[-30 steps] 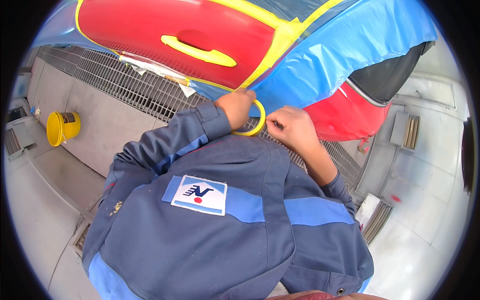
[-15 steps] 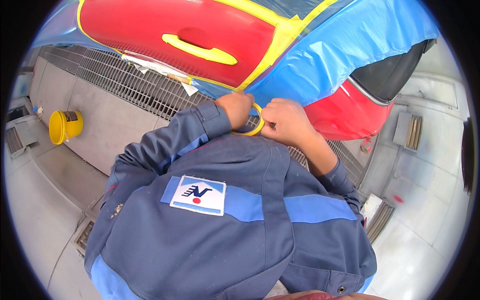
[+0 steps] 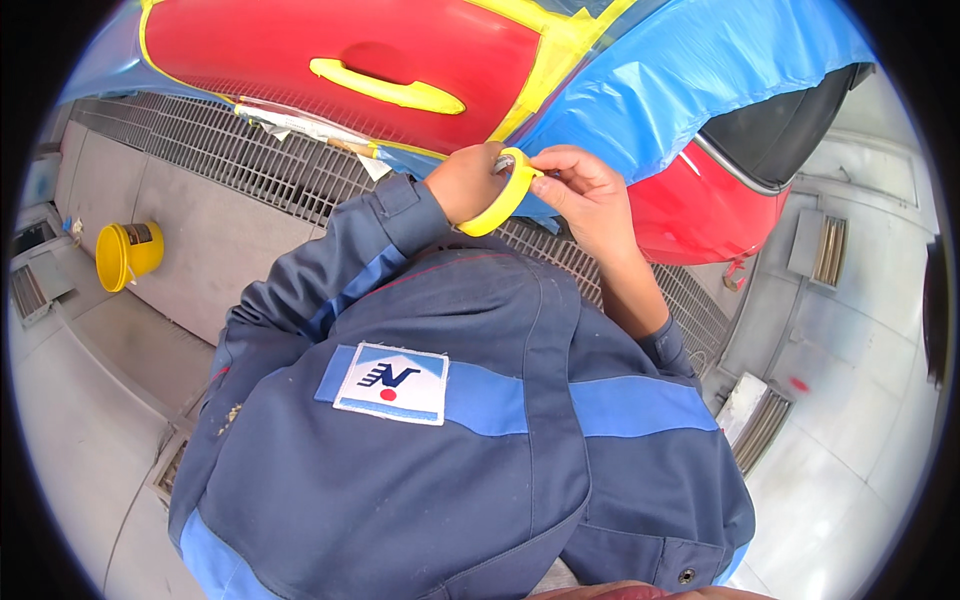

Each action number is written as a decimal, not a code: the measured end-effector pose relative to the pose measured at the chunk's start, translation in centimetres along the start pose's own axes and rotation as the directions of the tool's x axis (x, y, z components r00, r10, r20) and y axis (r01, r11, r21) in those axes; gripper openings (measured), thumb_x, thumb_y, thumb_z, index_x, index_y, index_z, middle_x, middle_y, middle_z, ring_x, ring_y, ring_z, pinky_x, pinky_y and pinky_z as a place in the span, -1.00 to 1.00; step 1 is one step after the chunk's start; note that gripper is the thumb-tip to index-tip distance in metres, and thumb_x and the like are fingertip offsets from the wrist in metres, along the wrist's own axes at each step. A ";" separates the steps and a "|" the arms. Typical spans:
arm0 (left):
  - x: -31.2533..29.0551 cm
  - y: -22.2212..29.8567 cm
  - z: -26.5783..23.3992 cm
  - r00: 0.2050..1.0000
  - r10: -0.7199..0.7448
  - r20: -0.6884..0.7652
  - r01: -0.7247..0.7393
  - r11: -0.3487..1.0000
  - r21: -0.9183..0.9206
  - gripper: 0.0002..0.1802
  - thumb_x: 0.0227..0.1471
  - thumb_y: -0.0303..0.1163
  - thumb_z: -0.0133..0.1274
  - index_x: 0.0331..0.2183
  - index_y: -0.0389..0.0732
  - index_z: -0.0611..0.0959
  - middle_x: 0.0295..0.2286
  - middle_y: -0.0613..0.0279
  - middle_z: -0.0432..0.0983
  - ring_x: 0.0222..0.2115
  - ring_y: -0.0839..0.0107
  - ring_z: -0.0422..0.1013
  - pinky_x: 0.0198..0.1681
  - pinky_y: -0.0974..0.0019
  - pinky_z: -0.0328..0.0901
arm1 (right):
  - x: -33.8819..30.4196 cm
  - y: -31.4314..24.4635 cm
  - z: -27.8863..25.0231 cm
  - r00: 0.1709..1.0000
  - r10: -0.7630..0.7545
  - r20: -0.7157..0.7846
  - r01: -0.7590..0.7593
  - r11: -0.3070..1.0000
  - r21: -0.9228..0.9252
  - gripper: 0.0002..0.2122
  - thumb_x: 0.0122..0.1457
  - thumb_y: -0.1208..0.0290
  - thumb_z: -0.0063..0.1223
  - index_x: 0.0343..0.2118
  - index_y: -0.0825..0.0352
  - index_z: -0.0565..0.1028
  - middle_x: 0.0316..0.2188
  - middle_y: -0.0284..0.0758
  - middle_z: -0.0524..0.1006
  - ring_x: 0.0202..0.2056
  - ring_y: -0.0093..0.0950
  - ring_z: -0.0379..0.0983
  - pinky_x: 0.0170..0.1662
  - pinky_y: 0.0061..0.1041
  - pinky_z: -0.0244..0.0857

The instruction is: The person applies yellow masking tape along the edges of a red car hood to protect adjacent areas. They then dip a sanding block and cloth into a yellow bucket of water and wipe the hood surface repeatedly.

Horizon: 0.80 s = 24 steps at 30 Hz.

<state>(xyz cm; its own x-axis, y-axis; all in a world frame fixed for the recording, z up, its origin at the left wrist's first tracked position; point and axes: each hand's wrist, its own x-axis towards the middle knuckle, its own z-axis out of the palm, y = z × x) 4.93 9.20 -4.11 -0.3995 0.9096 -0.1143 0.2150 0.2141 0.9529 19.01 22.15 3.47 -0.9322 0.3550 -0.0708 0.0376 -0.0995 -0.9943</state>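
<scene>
In front of my chest, my left hand [image 3: 466, 184] is closed around one side of a roll of yellow masking tape [image 3: 496, 212]. The roll is tilted so its broad outer face shows. My right hand [image 3: 597, 205] pinches the tape at the roll's upper right edge between thumb and fingertips. Just beyond both hands is a red car door panel [image 3: 250, 55], bordered with yellow tape. Its door handle [image 3: 388, 87] is wrapped in yellow too. Blue plastic film [image 3: 680, 90] covers the bodywork beside the panel at the right.
Metal floor grating [image 3: 290, 180] runs below the car. A yellow bucket [image 3: 130, 255] stands on the floor at the left. White paper [image 3: 290, 122] hangs along the door's lower edge. To the right, a bare red corner of the car [image 3: 705, 210] sticks out.
The tape roll has turned and now shows its broad yellow face. My right hand has risen and opened out from a fist-like grip to a fingertip pinch on the tape.
</scene>
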 end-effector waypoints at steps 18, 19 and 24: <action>-3.5 4.9 -3.1 0.855 0.484 -0.185 -0.447 0.870 0.209 -0.25 -0.02 -0.25 0.35 0.17 -0.20 0.44 0.32 -0.37 -0.28 0.37 -0.22 -0.21 0.25 -0.01 0.18 | 5.3 -0.1 0.4 0.915 -0.014 -0.404 0.010 1.000 -0.011 -0.82 0.37 0.38 -0.01 -0.26 0.41 0.50 -0.42 -0.34 0.56 -0.41 -0.60 0.46 -0.29 -0.63 0.36; -3.5 4.8 -2.9 0.896 0.403 -0.185 -0.354 0.901 0.248 -0.39 -0.02 -0.25 0.33 0.06 -0.25 0.57 0.31 -0.37 -0.14 0.34 -0.29 -0.15 0.30 -0.06 0.07 | 5.5 -0.2 0.7 0.922 -0.015 -0.388 0.011 1.000 -0.012 -0.81 0.38 0.36 -0.03 -0.28 0.39 0.50 -0.44 -0.36 0.53 -0.44 -0.58 0.44 -0.32 -0.59 0.35; -2.8 2.1 -2.1 0.907 0.342 -0.245 -0.348 0.937 0.020 -0.64 0.17 -0.15 0.15 -0.21 -0.28 0.64 0.01 -0.10 0.45 0.18 0.01 0.21 0.22 0.11 0.13 | 8.9 -3.7 -1.2 0.911 -0.237 -0.337 0.019 0.842 -0.540 -0.80 0.31 0.31 0.08 -0.28 0.37 0.54 -0.49 -0.39 0.56 -0.45 -0.64 0.46 -0.33 -0.60 0.36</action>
<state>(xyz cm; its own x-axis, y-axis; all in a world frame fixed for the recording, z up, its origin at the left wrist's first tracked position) 4.65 6.34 -1.22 -0.5074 0.8110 0.2913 0.3581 -0.1090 0.9273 11.00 26.76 6.45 -0.7374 0.6599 0.1442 0.2078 0.4247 -0.8812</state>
